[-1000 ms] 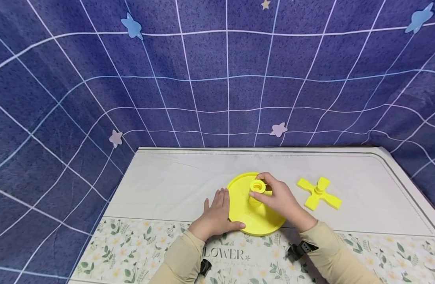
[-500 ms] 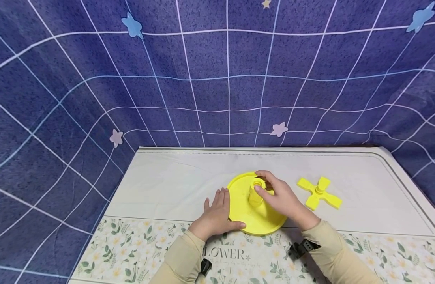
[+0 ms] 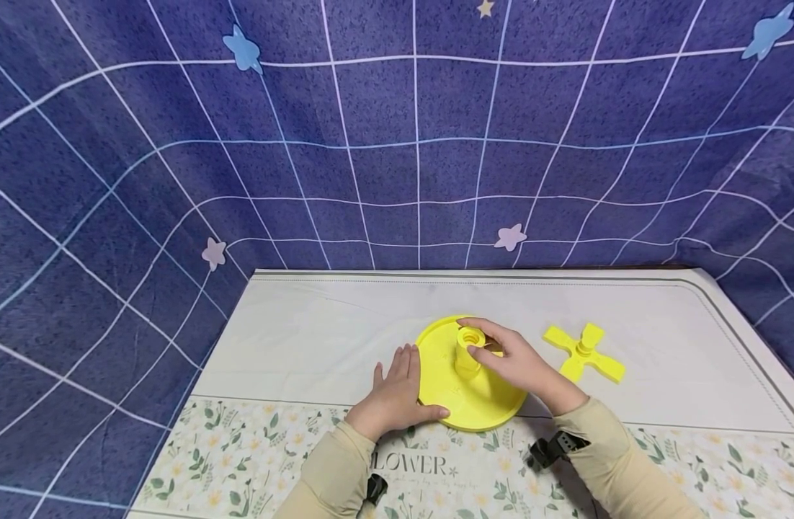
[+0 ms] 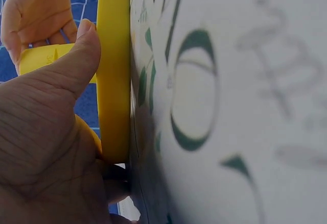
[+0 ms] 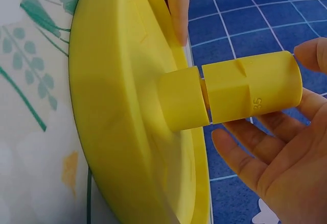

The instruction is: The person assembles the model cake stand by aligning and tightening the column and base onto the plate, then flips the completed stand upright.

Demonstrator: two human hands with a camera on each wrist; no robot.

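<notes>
A round yellow plate (image 3: 442, 400) with a raised rim lies on the table. From its middle rises a short post (image 5: 184, 99), topped by a yellow threaded sleeve (image 5: 255, 89) with a flat-sided lower part and a hollow top. A narrow gap shows between sleeve and post. My right hand (image 3: 516, 360) curls round the sleeve, thumb at its upper end and index finger behind it. My left hand (image 3: 395, 396) rests against the plate's left rim with straight fingers, its thumb (image 4: 84, 53) along the near rim.
Right of the plate lies a yellow four-armed cross piece (image 3: 583, 351) with a short stub in its centre. The table (image 3: 319, 324) wears a white cloth with a floral band in front. A blue gridded curtain (image 3: 384, 173) stands behind and on both sides.
My right hand has shifted its hold round the sleeve: the thumb has moved to the right side and the index finger reaches farther behind. The left hand and plate stay put.
</notes>
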